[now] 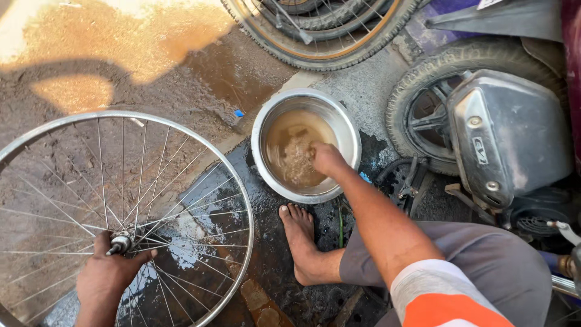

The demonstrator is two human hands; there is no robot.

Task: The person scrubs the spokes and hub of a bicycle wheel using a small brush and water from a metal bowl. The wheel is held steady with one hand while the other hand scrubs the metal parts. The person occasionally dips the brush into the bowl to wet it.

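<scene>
roadside cycle repair spot: muddy ground, spare tyres, scooter wheel.

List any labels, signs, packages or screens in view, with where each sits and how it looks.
Emblem badge: small raised plate on the grey engine cover at right, silver rim, dark middle.
White tag corner: top right edge, mostly cut off.
No packages, signs or screens near the steel bowl or the bare wheel rim.
</scene>
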